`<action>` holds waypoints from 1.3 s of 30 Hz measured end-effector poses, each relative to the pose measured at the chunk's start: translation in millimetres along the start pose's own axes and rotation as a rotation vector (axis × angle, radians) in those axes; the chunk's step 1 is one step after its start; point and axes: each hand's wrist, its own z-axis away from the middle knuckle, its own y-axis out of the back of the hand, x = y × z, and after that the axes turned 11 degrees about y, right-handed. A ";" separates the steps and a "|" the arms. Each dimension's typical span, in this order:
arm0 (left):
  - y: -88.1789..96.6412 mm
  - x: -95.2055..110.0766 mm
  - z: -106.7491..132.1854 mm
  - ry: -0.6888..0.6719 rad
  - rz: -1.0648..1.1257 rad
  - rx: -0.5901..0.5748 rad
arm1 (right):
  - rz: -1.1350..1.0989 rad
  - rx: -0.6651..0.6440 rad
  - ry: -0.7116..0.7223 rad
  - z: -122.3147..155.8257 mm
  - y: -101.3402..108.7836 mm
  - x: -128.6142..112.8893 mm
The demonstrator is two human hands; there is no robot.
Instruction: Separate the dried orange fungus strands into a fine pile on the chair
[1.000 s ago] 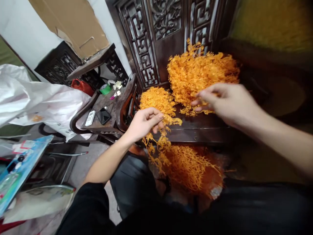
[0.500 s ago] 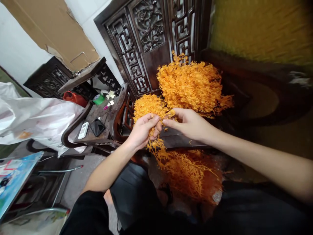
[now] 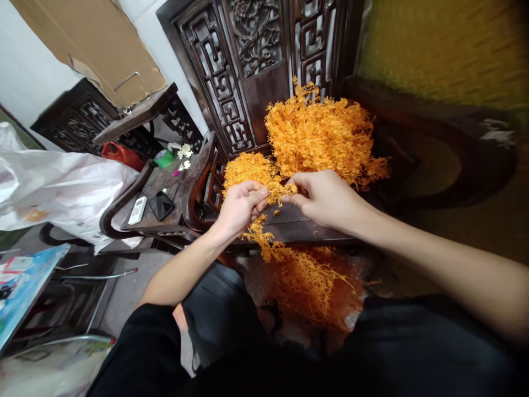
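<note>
- Left hand [image 3: 243,204]: thumb and fingers pinch an orange strand [image 3: 278,191]; grip looks light, probably because the pieces are thin and easily crushed.
- Right hand [image 3: 326,198]: thumb and forefinger closed on the strand's other side, at its end. Palm faces in, so contact is partly hidden.
- Strand sits between both sets of fingertips, above the front of the bench [image 3: 297,225]. Two-point hold likely steadies it for fine finger work.
- More orange hangs below the left hand, seemingly the same strand; can't tell where it ends against the stringy heap [image 3: 318,281] under it.
- That heap lies below the bench edge, between the knees: within easy reach, off the work surface.
- Small orange pile [image 3: 248,168] just behind the left hand, big orange pile [image 3: 320,138] behind the right. Both against the carved back [image 3: 266,91], which would stop them sliding off.
</note>
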 end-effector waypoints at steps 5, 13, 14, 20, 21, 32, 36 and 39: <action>0.0 -3.2 -5.8 -0.132 -0.097 0.069 | 0.041 0.020 -0.009 -2.3 -0.1 -9.7; 52.7 29.1 -6.4 -0.608 -0.103 0.440 | -0.071 0.062 -0.161 -2.7 -5.4 33.1; 61.7 34.4 -4.1 -0.637 -0.055 0.476 | -0.133 0.052 -0.211 0.0 -6.0 43.6; 57.7 19.2 1.8 -0.105 -0.046 0.076 | -0.904 -0.008 -0.175 16.8 -6.6 49.7; 50.7 13.2 0.8 -0.063 -0.051 0.025 | -1.019 -0.003 -0.186 17.2 -7.2 42.4; 24.3 -5.6 -17.1 0.190 -0.001 -0.159 | -1.263 0.234 -0.424 -3.5 -17.6 29.2; 20.8 -8.7 -18.0 0.202 -0.005 -0.165 | -1.133 0.224 -0.410 -5.1 -21.5 31.3; 18.1 -11.8 -17.6 0.195 -0.027 -0.163 | -0.743 0.214 -0.202 -3.8 -25.6 28.3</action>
